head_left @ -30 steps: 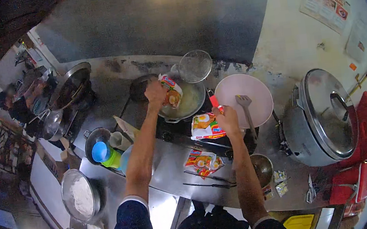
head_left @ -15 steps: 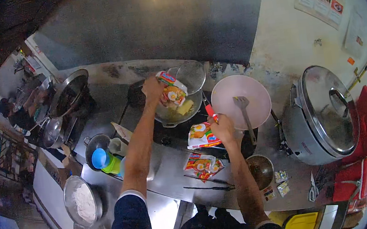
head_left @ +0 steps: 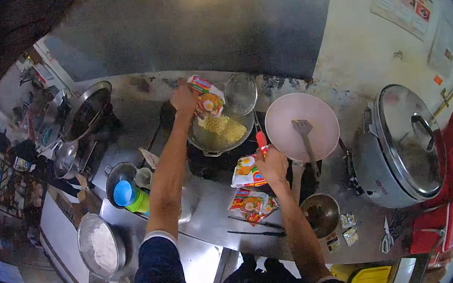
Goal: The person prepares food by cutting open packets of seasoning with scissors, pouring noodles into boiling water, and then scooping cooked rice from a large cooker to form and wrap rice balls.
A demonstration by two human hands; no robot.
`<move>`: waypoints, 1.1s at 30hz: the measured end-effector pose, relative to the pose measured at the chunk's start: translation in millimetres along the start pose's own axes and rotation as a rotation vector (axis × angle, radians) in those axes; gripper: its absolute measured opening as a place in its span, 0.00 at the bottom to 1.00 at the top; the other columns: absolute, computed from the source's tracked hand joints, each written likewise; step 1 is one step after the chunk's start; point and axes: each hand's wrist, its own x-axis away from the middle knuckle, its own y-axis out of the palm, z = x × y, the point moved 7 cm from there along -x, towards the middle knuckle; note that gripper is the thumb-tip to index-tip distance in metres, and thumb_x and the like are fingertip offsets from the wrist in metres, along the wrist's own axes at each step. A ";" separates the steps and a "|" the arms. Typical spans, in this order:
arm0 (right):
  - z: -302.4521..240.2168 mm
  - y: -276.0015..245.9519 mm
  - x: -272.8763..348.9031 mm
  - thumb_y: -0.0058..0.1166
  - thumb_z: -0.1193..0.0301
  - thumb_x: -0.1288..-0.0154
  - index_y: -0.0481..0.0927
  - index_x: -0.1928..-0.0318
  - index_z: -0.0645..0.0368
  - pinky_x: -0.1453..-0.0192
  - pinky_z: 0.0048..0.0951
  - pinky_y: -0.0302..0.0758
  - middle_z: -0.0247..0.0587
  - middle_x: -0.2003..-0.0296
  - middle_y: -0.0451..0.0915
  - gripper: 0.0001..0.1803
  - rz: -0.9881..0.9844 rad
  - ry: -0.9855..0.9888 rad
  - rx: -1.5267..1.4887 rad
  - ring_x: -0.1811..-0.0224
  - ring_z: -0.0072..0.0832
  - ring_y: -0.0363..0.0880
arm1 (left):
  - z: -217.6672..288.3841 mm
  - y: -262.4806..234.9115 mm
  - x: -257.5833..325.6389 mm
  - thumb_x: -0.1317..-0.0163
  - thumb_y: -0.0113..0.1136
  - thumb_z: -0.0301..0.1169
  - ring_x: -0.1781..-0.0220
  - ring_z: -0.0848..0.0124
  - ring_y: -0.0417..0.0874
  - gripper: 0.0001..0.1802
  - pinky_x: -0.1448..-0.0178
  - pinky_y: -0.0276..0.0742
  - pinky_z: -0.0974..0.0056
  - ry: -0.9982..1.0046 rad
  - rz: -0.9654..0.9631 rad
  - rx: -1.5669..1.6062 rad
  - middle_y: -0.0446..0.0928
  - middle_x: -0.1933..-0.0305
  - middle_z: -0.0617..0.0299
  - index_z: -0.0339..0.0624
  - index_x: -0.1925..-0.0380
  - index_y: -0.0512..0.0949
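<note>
My left hand (head_left: 184,98) grips the top of a printed instant noodle packet (head_left: 210,104), tilted with its lower end over a pot (head_left: 212,153) on the stove. Pale yellow noodle blocks (head_left: 229,130) lie in the pot, one right below the packet. My right hand (head_left: 272,165) is closed round the red handle of a mesh strainer (head_left: 241,92), whose basket hangs beyond the pot's far right rim. A second noodle packet (head_left: 246,171) touches or sits beside my right fingers; I cannot tell if they hold it. Another noodle packet (head_left: 251,202) lies nearer on the counter.
Right of the pot is a pink bowl (head_left: 277,115) with a grey spatula (head_left: 306,136), then a large lidded cooker (head_left: 375,162). Scissors (head_left: 386,236), small sachets (head_left: 349,228) and a small pan (head_left: 321,215) lie nearer. At left are a blue cup (head_left: 124,193) and a bowl of white powder (head_left: 102,249).
Another noodle block has come out of the left packet into the pot. My left hand has shifted slightly left and up with the packet. My right hand stays on the strainer handle.
</note>
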 end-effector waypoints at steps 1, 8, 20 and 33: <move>-3.7 -1.4 2.0 0.58 0.59 0.35 0.80 0.66 0.67 0.59 0.54 0.77 0.62 0.73 0.81 0.19 0.022 -0.027 0.008 0.66 0.58 0.83 | -9.2 -9.6 -4.2 0.39 0.59 0.43 0.59 0.46 0.86 0.19 0.57 0.82 0.46 -0.054 0.069 0.045 0.83 0.65 0.42 0.40 0.55 0.77; -8.5 6.3 6.7 0.57 0.62 0.37 0.78 0.66 0.66 0.64 0.54 0.78 0.60 0.75 0.82 0.16 -0.012 -0.144 0.114 0.70 0.56 0.83 | -41.0 -53.7 16.0 0.37 0.58 0.39 0.63 0.41 0.84 0.14 0.60 0.79 0.43 -0.063 0.373 0.302 0.82 0.69 0.41 0.39 0.62 0.77; -37.3 -4.7 57.3 0.58 0.62 0.38 0.77 0.65 0.65 0.68 0.52 0.79 0.57 0.77 0.82 0.16 -0.102 -0.328 0.187 0.75 0.53 0.83 | -104.2 -72.0 61.1 0.38 0.59 0.39 0.62 0.40 0.84 0.14 0.59 0.77 0.42 -0.238 0.436 0.448 0.82 0.68 0.42 0.38 0.63 0.78; -39.6 -6.0 67.1 0.55 0.67 0.38 0.74 0.62 0.64 0.71 0.48 0.79 0.53 0.75 0.82 0.12 0.069 -0.353 0.264 0.74 0.47 0.84 | -103.5 -65.6 79.2 0.36 0.57 0.38 0.60 0.37 0.83 0.12 0.57 0.77 0.41 -0.256 0.374 0.481 0.82 0.66 0.39 0.41 0.60 0.76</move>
